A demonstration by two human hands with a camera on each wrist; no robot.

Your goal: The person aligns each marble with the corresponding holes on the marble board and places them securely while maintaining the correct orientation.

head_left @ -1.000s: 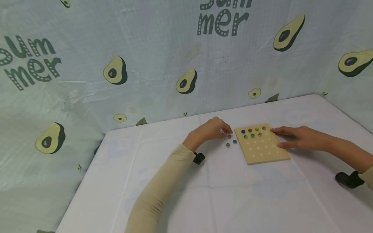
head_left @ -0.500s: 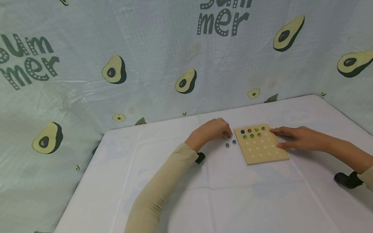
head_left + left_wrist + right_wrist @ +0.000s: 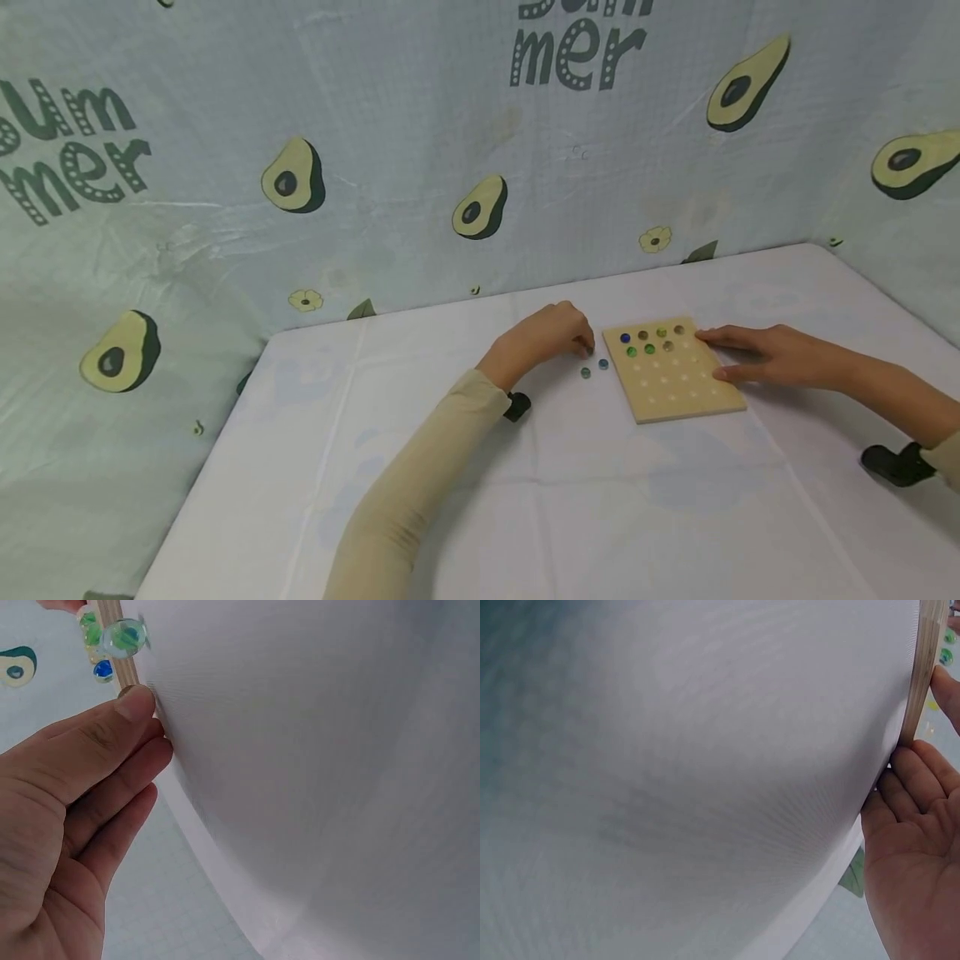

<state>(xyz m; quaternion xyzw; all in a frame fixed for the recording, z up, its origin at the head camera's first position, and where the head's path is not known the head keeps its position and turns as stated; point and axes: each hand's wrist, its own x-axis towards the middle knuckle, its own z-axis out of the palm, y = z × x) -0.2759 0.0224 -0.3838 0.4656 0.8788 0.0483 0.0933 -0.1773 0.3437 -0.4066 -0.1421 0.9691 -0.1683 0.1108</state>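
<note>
In the head view my left hand (image 3: 542, 335) is left of a square wooden board (image 3: 678, 392). Its thumb and fingers pinch a small marble (image 3: 126, 691), mostly hidden by the fingertips. Two loose glass marbles lie on the cloth close by, a greenish one (image 3: 586, 372) and a bluish one (image 3: 603, 364). Several marbles sit in the board's two far rows, among them a dark blue one (image 3: 626, 338) and a green one (image 3: 649, 349). My right hand (image 3: 783, 357) touches the board's right edge with extended fingers and thumb; it holds no marble.
A white cloth (image 3: 600, 508) covers the table. Behind it hangs a pale curtain (image 3: 390, 108) printed with avocados and lettering. Rows of pale hollows show in the nearer part of the board. Each wrist wears a black camera (image 3: 898, 463).
My left hand's fingers have closed on the marble nearest them and drawn back slightly to the left. The board, the other two loose marbles and my right hand stay in place.
</note>
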